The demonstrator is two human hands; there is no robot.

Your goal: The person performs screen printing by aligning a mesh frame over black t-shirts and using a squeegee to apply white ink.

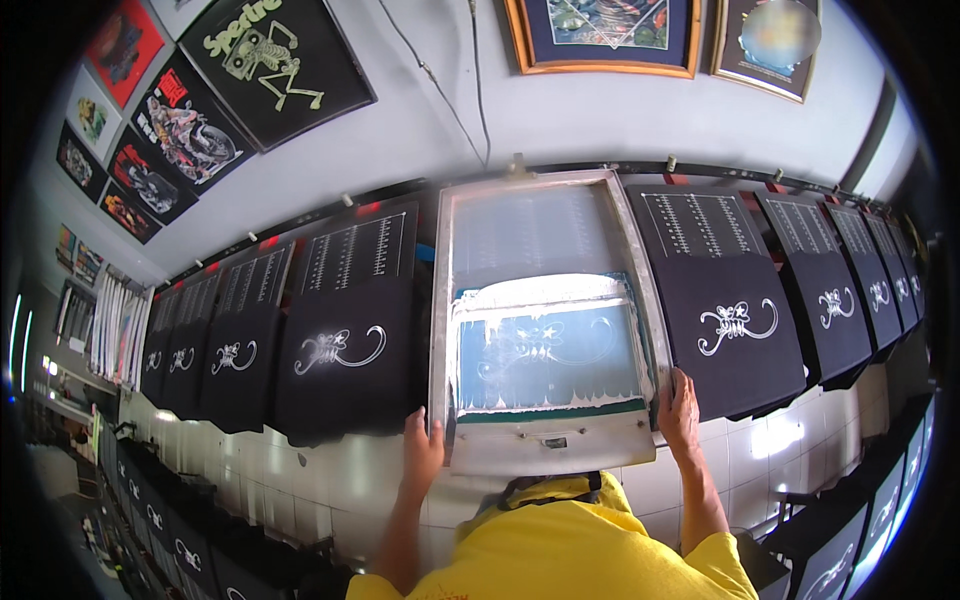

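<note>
A screen printing frame [443, 300] with pale metal sides lies in front of me, between the black garments on the long row. White ink [540, 295] is banded across the middle of its mesh, with smears along the edges of the blue stencil area [560, 375]. A curled scorpion-like design shows faintly through the stencil. My left hand [424, 448] grips the frame's near left side. On the near right side, my right hand [680, 415] is closed round the edge, fingers pointing away from me. What lies beneath the frame is mostly hidden.
Black garments [350, 400] on slanted boards run to the left, and more garments [735, 375] to the right, with white scorpion-like prints. A dark rail [400, 188] with pegs runs behind them. Another printed row [840, 545] stands behind me. Framed pictures [605, 68] hang on the wall.
</note>
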